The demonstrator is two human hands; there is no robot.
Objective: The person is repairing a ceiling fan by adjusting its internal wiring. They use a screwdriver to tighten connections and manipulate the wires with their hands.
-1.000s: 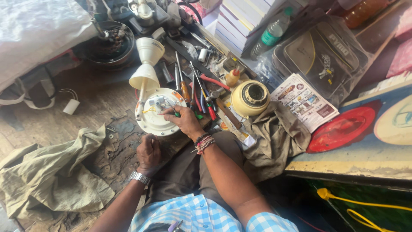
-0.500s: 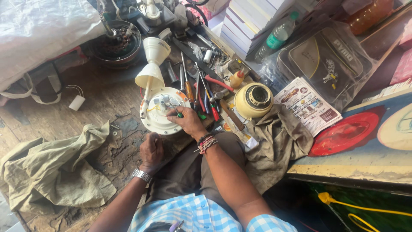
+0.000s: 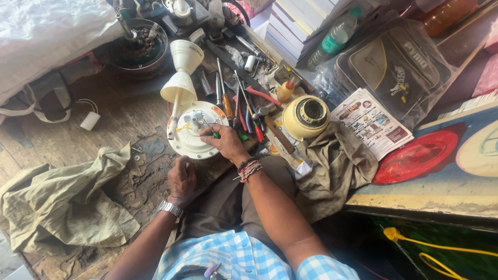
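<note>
Right hand pinches a green-handled screwdriver over the white round fan plate on the floor; left hand curled shut beside its rim, holding nothing visible. Loose tools, cream fan housing, rag crowd right side.

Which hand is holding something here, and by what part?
The right hand grips a green-handled screwdriver by its handle, over the round white fan motor. The left hand rests at the motor's near edge; whether it grips anything is unclear.
</note>
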